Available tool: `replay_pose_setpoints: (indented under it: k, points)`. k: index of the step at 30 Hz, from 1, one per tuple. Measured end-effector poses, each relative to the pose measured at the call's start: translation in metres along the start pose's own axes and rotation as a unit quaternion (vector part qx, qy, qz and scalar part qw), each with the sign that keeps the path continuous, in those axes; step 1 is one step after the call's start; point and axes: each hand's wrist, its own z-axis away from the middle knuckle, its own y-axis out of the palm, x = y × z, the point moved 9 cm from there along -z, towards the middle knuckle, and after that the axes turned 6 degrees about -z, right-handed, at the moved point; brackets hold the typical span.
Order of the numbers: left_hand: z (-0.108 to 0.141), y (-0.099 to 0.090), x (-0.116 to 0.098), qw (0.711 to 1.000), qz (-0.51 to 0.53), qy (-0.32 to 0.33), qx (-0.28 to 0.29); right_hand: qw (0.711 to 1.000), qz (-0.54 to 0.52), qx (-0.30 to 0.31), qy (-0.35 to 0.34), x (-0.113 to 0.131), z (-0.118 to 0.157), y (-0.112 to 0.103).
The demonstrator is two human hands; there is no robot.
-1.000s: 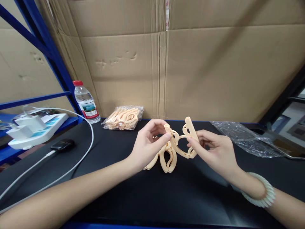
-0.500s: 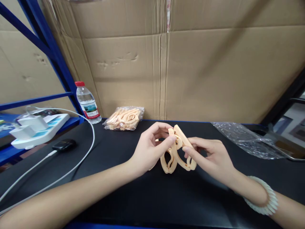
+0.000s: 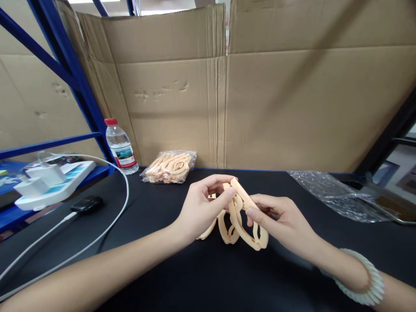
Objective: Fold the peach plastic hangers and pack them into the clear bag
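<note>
Between my hands is a pale wood-coloured assembly of curved, looped pieces point(image 3: 238, 221), held just above the black table. My left hand point(image 3: 208, 201) pinches its upper left part between thumb and fingers. On the other side, my right hand point(image 3: 276, 214) grips a straight bar point(image 3: 243, 193) at the assembly's upper right, thumb in front. Rounded loops hang below the fingers, and another curved part point(image 3: 208, 232) shows under my left hand. The fingertips behind the pieces are partly hidden. A beaded bracelet point(image 3: 365, 277) circles my right wrist.
Behind my hands lies a clear bag of similar pale pieces point(image 3: 170, 167), beside a red-capped water bottle point(image 3: 121, 147). Crumpled clear plastic point(image 3: 338, 197) rests at the right. A white cable point(image 3: 128, 190), a black device point(image 3: 87, 204) and a power strip point(image 3: 76, 177) are at left. Cardboard point(image 3: 292, 108) stands behind.
The view has tilted up slightly, so everything sits lower. The assembly has turned a little, with its right loop hanging lower. Both hands keep their hold.
</note>
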Motion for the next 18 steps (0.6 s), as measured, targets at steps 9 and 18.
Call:
replay_pose_setpoints:
  k: [9, 18]
  points:
    - [-0.003, 0.002, 0.0, 0.999, -0.029, 0.015, 0.013, 0.999, 0.029, -0.019, 0.019, -0.008, -0.002, -0.001]
    - [-0.032, -0.004, -0.047, 0.99, -0.103, 0.076, 0.052, 0.993, -0.044, -0.112, -0.001, 0.001, -0.006, -0.037]
